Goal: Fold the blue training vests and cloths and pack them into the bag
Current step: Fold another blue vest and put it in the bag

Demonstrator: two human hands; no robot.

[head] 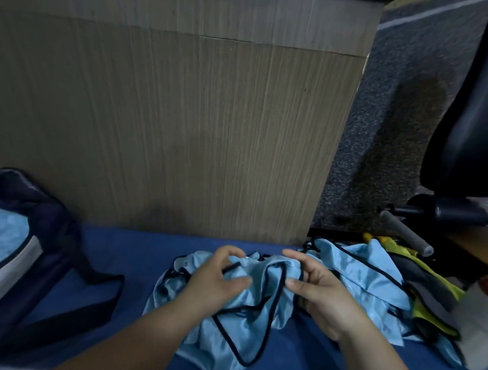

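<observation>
**Crumpled vest in both hands, fold not yet begun**

Nearest the camera, a crumpled light-blue training vest with black piping [238, 326] lies bunched on the dark-blue cloth-covered surface [126, 252]. The fabric looks thin and slippery. The likely trouble is that it slides out of a light hold, or that the black-edged loops twist over one another and leave a lopsided fold. Pulling before the armholes are found would probably tangle it further. It also touches the second light-blue vest [360, 270] heaped just to its right, so a lift could drag that one along.

The left hand [215, 276] sits on the vest's upper left part, fingers curled, with a strand of piping caught between thumb and fingers. The right hand [319, 290] is half closed, its thumb and curled fingers gripping a raised ridge of the same vest. The two hands are near each other but not touching.

Further right, a yellow-green and grey garment [429, 302] lies beside the heap. At the left edge the navy fabric bag [37, 216] stands unzipped, well apart from the hands, with a folded light-blue cloth [0, 234] inside. Behind everything rises a brown wood-grain panel [183, 125], with grey carpet [382, 121] and a black office chair [472, 112] beyond.
</observation>
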